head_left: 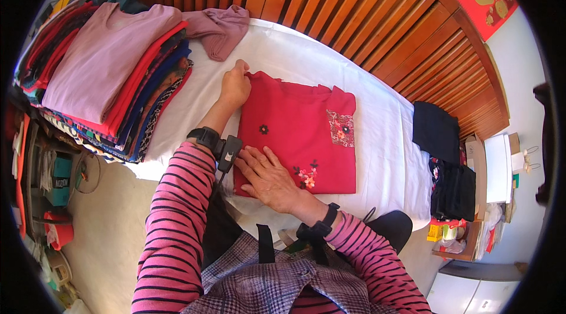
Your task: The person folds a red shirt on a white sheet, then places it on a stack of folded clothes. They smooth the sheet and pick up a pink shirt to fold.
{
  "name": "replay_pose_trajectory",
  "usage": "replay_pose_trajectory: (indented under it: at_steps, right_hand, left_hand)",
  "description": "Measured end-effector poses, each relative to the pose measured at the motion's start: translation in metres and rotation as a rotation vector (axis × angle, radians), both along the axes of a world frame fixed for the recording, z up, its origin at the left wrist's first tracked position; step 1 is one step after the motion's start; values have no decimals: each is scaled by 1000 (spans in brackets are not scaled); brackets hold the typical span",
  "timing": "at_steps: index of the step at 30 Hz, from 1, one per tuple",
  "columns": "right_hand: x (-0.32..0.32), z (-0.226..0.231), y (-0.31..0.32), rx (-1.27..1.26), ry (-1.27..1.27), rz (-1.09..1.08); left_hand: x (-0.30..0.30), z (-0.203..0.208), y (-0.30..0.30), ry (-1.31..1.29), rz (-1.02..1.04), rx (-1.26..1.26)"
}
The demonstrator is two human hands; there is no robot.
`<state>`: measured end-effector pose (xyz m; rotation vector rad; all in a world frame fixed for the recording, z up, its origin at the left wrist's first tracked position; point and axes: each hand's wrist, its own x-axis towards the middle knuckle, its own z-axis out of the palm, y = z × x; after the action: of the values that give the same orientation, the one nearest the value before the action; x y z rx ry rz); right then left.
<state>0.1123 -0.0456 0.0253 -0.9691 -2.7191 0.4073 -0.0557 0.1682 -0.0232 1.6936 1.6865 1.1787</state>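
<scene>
A red shirt (295, 119) lies folded into a rough rectangle in front of me, with embroidered flowers and a patterned patch on it. At its far left corner, my left hand (236, 85) is closed, pinching the cloth edge; the fingertips are partly hidden. My right hand (266, 177) lies flat on the shirt's near left part, fingers stretched out and pressing the fabric. Both wrists wear black bands, the left one with a small box attached.
A tall stack of folded clothes stands on the left, topped by a pink top (109, 58). A mauve garment (221, 25) lies beside it on the white sheet (377, 113). Dark folded clothes (436, 131) sit at the right end. A slatted wooden headboard (330, 7) borders the far side.
</scene>
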Motion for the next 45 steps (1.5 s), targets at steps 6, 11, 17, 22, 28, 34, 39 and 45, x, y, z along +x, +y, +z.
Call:
replay_pose_trajectory:
  at_steps: [6,11,17,22,28,34,39,45]
  right_hand:
    - [1,-7,1,30,-16,26]
    - [2,-10,2,46,13,21]
    - [15,-3,4,46,158,67]
    - [76,10,25,-13,395,-122]
    - [176,7,111,169,399,-812]
    - [212,4,168,-144,140,-1251]
    - [214,-1,181,-172,173,-1198]
    - [232,-29,185,-180,678,-937]
  left_hand:
    - [8,25,-15,285,17,263]
    - [19,33,-40,384,-126,350]
    - [26,10,-66,665,-265,163]
    - [31,10,-77,731,-200,151]
    - [39,11,-95,678,-185,138]
    - [38,5,-94,669,-173,155]
    - [38,4,-93,682,-169,134]
    - [39,3,-94,689,-154,119]
